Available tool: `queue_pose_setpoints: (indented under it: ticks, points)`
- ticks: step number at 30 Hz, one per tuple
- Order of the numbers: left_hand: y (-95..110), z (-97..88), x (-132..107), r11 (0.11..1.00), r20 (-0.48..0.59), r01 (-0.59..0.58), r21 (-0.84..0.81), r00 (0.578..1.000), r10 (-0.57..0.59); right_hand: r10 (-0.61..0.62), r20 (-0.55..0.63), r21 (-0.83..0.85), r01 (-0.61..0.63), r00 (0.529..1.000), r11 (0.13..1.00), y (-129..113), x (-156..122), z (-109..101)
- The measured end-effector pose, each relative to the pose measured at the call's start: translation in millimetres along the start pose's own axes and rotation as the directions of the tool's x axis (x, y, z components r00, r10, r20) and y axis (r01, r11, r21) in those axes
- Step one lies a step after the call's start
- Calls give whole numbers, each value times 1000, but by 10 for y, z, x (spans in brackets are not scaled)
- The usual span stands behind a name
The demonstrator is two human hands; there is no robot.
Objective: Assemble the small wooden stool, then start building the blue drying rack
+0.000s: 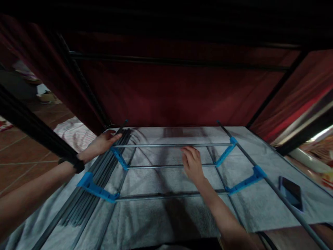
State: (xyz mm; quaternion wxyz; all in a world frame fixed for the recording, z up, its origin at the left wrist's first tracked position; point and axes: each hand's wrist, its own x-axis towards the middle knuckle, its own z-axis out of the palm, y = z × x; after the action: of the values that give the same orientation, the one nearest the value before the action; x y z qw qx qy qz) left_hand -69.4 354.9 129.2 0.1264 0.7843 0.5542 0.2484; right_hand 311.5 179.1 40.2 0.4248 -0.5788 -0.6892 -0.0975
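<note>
A frame of thin grey metal rods [171,146] joined by blue plastic connectors [96,187] lies on a grey cloth [156,222] inside a dark red fabric enclosure. My left hand [102,143] rests on a bundle of dark rods [99,173] at the frame's left side, fingers curled over them. My right hand [192,163] reaches over the middle cross rods, fingers bent down near the far rod; what it holds, if anything, is hidden.
A dark phone [290,191] lies on the cloth at the right. Black poles [85,86] and red fabric walls [177,100] surround the space. Brown tiled floor [23,152] and a striped cloth [73,132] show at the left.
</note>
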Motion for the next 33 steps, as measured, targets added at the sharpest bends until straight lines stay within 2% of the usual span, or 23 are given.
queue_pose_setpoints:
  ticks: [1, 2, 3, 4, 6, 7, 8, 10, 12, 15, 17, 24, 33]
  points:
    - [71, -36, 11, 984, -23, -103, 143, 994, 107, 108, -93, 29, -106, 990, 994, 130, -136, -71]
    - [169, -54, 16, 951, -32, -196, 241, 977, 210, 225, -189, 55, -218, 956, 974, 275, -261, -145]
    - [290, -48, 12, 915, -9, -284, 286, 954, 299, 344, -286, 75, -337, 894, 938, 430, -369, -219]
    - [429, -14, 0, 880, 35, -373, 295, 924, 380, 452, -377, 90, -454, 808, 886, 589, -453, -292]
    - [723, 129, -47, 816, 164, -521, 251, 853, 495, 578, -503, 118, -612, 642, 782, 892, -540, -428]
    - [860, 227, -78, 787, 230, -576, 222, 815, 532, 607, -538, 133, -652, 584, 746, 1026, -543, -489]
    - [981, 334, -111, 767, 285, -610, 201, 785, 549, 630, -544, 149, -675, 554, 723, 1143, -521, -544]
    - [1157, 535, -167, 763, 346, -621, 181, 766, 541, 672, -494, 187, -687, 553, 703, 1323, -428, -635]
    - [1242, 682, -194, 778, 368, -596, 200, 781, 504, 695, -408, 240, -665, 592, 707, 1445, -308, -700]
    - [1260, 776, -174, 784, 369, -566, 254, 806, 462, 676, -306, 301, -606, 670, 737, 1577, -168, -754]
    - [1246, 786, -140, 779, 372, -561, 281, 812, 450, 656, -285, 300, -585, 699, 753, 1653, -129, -761]
    - [1225, 802, -61, 777, 393, -568, 270, 802, 450, 673, -315, 241, -630, 669, 738, 1809, -180, -686]
    - [1220, 812, -4, 804, 415, -549, 228, 802, 430, 643, -328, 200, -614, 693, 764, 1824, -201, -672]
